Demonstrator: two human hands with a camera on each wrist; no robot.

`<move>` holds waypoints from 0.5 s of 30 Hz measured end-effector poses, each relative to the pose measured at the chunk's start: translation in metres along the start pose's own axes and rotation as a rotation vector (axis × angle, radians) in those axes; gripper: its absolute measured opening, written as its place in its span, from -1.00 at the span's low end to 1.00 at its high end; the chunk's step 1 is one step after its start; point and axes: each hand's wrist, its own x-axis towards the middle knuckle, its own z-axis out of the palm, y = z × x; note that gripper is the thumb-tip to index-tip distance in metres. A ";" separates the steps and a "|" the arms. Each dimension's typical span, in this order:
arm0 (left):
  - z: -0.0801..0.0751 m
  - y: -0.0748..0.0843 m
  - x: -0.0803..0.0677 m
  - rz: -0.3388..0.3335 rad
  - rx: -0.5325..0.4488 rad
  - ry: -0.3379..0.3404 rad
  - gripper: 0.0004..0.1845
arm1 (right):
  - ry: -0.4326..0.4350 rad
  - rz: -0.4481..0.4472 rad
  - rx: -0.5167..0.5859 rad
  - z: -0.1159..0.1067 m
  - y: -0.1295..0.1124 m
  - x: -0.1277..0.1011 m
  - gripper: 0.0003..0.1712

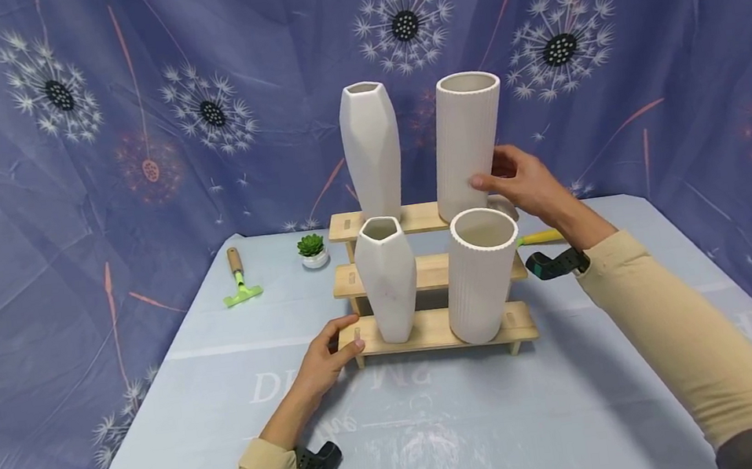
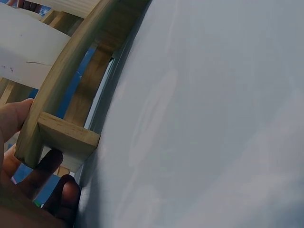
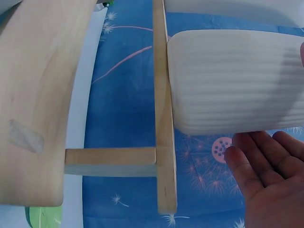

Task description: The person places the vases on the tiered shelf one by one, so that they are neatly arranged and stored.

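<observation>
A three-tier wooden stand [image 1: 434,270] holds several white vases. On its top tier stand a faceted vase [image 1: 372,152] at left and a tall ribbed vase [image 1: 467,147] at right. My right hand [image 1: 522,179] grips the ribbed vase low on its right side, thumb in front, fingers behind; in the right wrist view the vase base meets the top board [image 3: 164,104]. Another faceted vase [image 1: 390,284] and a wider ribbed vase [image 1: 482,280] are on the bottom tier. My left hand [image 1: 326,356] holds that tier's left end, with fingers [image 2: 45,166] beneath the board in the left wrist view.
On the table [image 1: 214,414], a green scraper-like tool with a wooden handle [image 1: 235,261] and a small potted succulent [image 1: 312,249] sit to the left. Behind the stand at right lies a yellow-handled tool [image 1: 540,237]. A blue dandelion-print cloth [image 1: 285,32] hangs behind.
</observation>
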 end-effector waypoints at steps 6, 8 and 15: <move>-0.001 0.004 -0.002 0.002 0.009 0.000 -0.48 | 0.013 -0.017 0.004 -0.003 0.005 -0.007 -0.07; -0.001 -0.003 0.001 0.009 0.013 0.003 -0.48 | 0.024 -0.021 0.010 -0.004 0.006 -0.012 -0.08; -0.005 -0.015 0.004 0.021 0.048 0.041 -0.48 | 0.075 -0.036 0.013 -0.007 0.020 -0.034 -0.17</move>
